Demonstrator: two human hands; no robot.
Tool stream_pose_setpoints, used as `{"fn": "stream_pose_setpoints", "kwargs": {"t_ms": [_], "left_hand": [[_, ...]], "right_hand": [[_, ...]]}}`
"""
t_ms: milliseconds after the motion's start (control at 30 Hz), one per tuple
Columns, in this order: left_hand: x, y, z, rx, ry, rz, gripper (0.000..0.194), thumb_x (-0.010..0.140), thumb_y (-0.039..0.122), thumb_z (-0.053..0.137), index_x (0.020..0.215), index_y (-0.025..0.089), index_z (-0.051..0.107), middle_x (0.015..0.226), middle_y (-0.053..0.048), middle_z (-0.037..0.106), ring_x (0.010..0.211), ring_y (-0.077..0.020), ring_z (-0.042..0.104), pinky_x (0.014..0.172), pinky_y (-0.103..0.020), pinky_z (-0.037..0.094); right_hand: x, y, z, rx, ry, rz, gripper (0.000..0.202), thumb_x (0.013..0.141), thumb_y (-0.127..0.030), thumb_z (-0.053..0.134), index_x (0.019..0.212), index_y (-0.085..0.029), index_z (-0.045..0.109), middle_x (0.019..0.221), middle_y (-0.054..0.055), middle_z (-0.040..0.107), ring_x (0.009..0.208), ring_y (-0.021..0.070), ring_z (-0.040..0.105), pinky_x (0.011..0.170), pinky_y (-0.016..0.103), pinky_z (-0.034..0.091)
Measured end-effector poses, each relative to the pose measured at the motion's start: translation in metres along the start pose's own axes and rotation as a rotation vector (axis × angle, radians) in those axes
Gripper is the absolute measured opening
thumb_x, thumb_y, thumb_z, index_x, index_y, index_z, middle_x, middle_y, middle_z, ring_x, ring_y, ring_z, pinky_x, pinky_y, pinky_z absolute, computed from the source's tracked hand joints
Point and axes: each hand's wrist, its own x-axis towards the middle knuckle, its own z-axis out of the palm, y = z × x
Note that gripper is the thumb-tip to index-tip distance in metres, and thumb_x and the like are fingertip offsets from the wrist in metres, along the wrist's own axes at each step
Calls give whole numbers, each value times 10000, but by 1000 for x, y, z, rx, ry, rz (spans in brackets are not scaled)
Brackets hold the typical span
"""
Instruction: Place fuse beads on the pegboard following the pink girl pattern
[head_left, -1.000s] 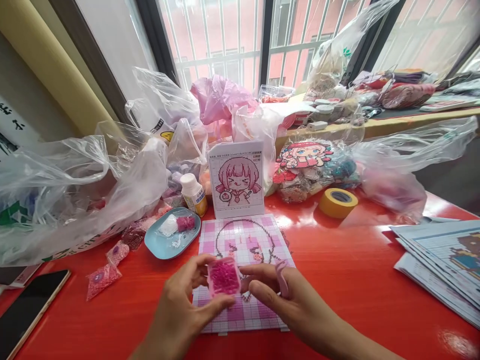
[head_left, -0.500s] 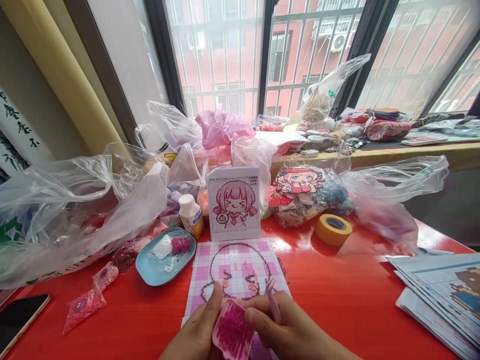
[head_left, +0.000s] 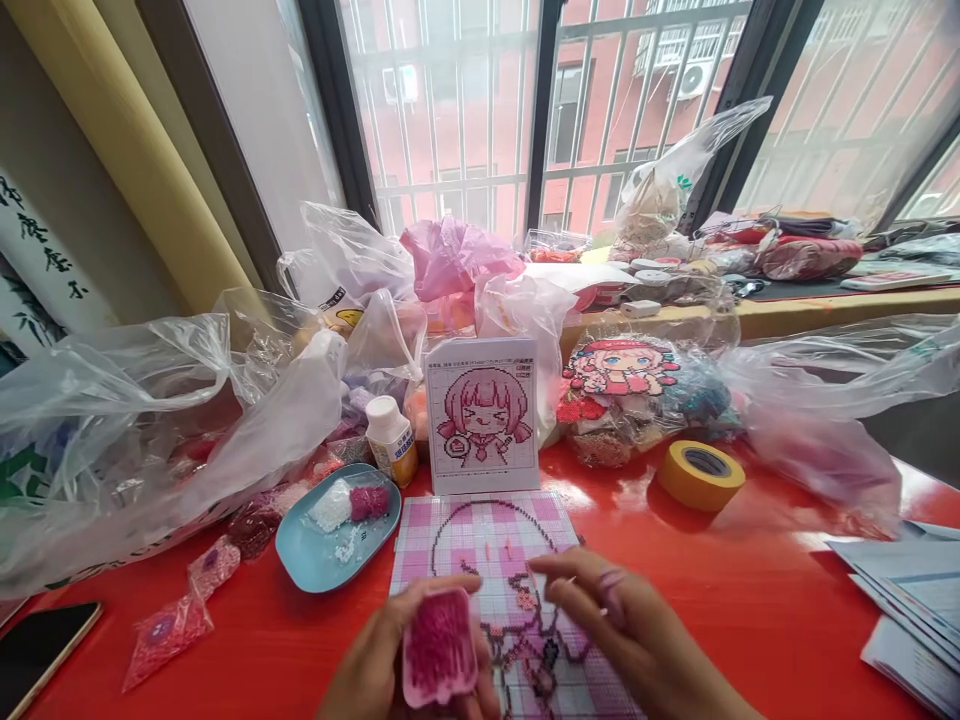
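Note:
My left hand [head_left: 375, 650] holds a small pink tray [head_left: 440, 645] of magenta beads near the front edge of the view. My right hand [head_left: 611, 610] hovers over the right part of the pegboard, apart from the tray, with a pink tool [head_left: 611, 592] held among its bent fingers. Under both hands lies the pink and white checked pegboard [head_left: 420, 530], bearing a dark bead outline with some pink beads. Behind it a white card [head_left: 484, 425] with a pixel picture of a pink-haired figure stands upright. The hands hide part of the board.
On the red table [head_left: 247, 640], a blue dish [head_left: 300, 560] with white and magenta beads sits left of the board, near a white bottle [head_left: 390, 435]. Yellow tape [head_left: 699, 480] and papers [head_left: 911, 590] lie right. A phone [head_left: 45, 650] is far left; plastic bags [head_left: 277, 400] line the back.
My right hand has moved away from the tray, right and up over the board. The tray has shifted slightly left in my left hand. The view has turned a little left.

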Motion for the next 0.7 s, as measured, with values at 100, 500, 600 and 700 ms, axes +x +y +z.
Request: {"fn": "stream_pose_setpoints", "kwargs": {"t_ms": [100, 500, 600, 700], "left_hand": [[5, 12, -3, -11, 169, 142, 427, 821, 498, 527, 967, 114, 647, 699, -74, 672, 558, -206, 630, 554, -316, 509], [14, 9, -8, 62, 276, 238, 371, 805, 459, 547, 1021, 160, 585, 750, -36, 663, 382, -102, 498, 342, -207, 309], [13, 11, -8, 58, 274, 229, 381, 800, 450, 555, 1025, 144, 588, 740, -42, 662, 374, -98, 493, 328, -204, 299], [12, 13, -9, 54, 315, 238, 353, 811, 439, 546, 986, 135, 591, 732, -42, 661, 358, -88, 481, 318, -196, 286]], "right_hand": [[5, 22, -21, -25, 244, 78, 411, 834, -564, 521, 816, -194, 699, 904, 91, 710, 809, 218, 640, 702, 277, 512], [8, 50, -41, 94, 403, 303, 439, 698, -613, 641, 720, -175, 630, 662, 25, 560, 545, 140, 471, 454, 245, 387], [7, 52, -42, 69, 404, 320, 440, 692, -619, 639, 704, -179, 621, 676, 23, 560, 558, 137, 466, 463, 236, 384], [8, 54, -43, 42, 408, 325, 440, 682, -622, 640, 683, -183, 612, 657, 10, 529, 553, 127, 437, 472, 229, 368]]}}
